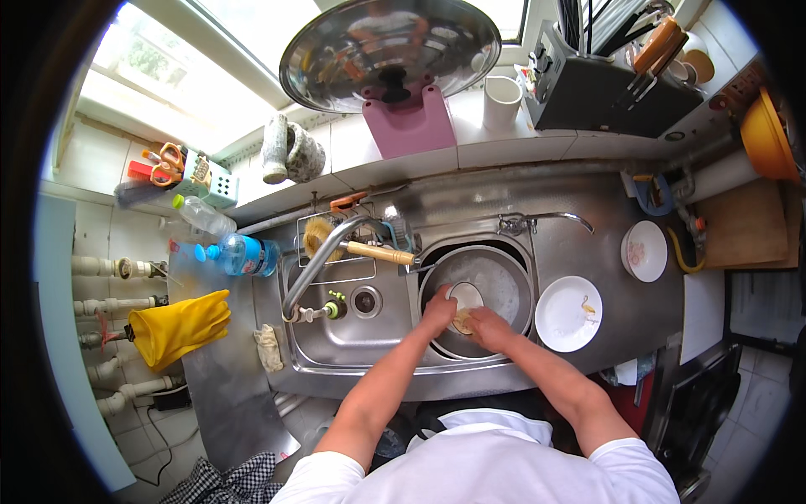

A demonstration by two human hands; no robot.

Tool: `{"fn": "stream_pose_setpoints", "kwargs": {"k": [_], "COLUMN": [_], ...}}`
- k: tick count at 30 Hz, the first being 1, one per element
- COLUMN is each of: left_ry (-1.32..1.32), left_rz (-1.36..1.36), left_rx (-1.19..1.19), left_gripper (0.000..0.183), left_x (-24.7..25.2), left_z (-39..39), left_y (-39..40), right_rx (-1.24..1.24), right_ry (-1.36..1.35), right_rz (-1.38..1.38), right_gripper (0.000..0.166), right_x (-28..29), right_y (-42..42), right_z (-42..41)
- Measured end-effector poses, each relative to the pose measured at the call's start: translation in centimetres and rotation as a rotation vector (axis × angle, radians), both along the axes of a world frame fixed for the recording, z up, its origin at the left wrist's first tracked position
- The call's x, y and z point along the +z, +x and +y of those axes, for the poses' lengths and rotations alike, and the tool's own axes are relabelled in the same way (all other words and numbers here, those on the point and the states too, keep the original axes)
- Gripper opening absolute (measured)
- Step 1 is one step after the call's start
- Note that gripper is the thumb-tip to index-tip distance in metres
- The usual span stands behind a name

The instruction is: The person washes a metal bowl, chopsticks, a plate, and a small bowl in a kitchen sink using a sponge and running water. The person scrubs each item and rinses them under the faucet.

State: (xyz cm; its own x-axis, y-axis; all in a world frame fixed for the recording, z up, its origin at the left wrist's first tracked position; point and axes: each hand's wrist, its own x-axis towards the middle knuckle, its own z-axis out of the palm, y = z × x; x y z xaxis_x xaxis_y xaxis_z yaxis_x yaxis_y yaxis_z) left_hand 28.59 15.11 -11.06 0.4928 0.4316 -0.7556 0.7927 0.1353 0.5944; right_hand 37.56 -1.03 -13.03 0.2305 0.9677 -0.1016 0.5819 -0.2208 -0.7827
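My left hand [440, 310] grips the rim of a small white bowl [466, 293], which is tilted over a large metal basin [517, 296]. Pressed to the bowl's lower side is a yellowish scrubber [463, 321], possibly a loofah or sponge, held in my right hand [490, 329]. Whitish, sudsy water fills the basin, which sits in the right sink bowl. On the steel counter to the right lie a white plate [568, 314] with a bird drawing and a white bowl [644, 251] with a pink floral pattern.
A curved faucet [318, 268] arches over the left sink basin [327, 346]. Its neighbour is a wire rack [337, 271] with a wooden-handled brush [381, 252]. Yellow rubber gloves [179, 327] and a blue bottle [249, 255] are at left. A large pot lid [390, 53] stands on the ledge behind.
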Motion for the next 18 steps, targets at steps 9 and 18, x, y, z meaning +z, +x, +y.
{"fn": "stream_pose_setpoints", "kwargs": {"k": [9, 18], "left_ry": [0.081, 0.147], "left_rz": [-0.030, -0.043], "left_rx": [0.116, 0.291], "left_gripper": [0.061, 0.057], "left_x": [-1.4, -2.6], "left_z": [-0.5, -1.6], "left_y": [-1.0, -0.2], "right_rx": [0.109, 0.085], "right_ry": [-0.003, 0.077], "right_rz": [-0.152, -0.093], "right_gripper": [0.019, 0.014], "right_x": [-0.5, 0.0], "right_y": [0.4, 0.7], "right_z": [-0.6, -0.2]}}
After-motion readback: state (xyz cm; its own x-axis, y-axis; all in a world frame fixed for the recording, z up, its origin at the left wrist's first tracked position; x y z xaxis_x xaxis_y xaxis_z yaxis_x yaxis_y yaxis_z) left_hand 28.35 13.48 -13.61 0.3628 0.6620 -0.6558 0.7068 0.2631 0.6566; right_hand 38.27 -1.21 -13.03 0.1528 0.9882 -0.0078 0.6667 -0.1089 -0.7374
